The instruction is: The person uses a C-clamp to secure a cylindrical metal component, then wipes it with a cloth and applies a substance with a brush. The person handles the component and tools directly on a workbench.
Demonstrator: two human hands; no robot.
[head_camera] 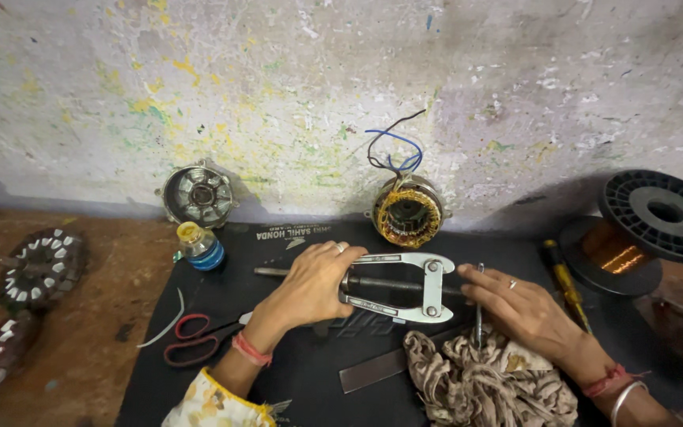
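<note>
At the middle of the black mat on the bench (96,316), my left hand (310,285) had its fingers curled over one end of the silver puller (405,286), which lay flat with its dark shaft still threaded through, while my right hand (515,304) rested at the other end, fingertips closed on a thin upright rod (479,304); nothing looked pulled free yet. Toward the mat's back-left corner stood a small blue bottle (199,247) with a yellow cap, and white lettering ran along the back edge.

We see a worn wooden bench (104,292) under a black mat (294,372): red-handled scissors (195,336) at eight o'clock, copper wire spool (634,237) at three, patterned rag (476,379) at five, blue bottle (201,247) at ten.
</note>
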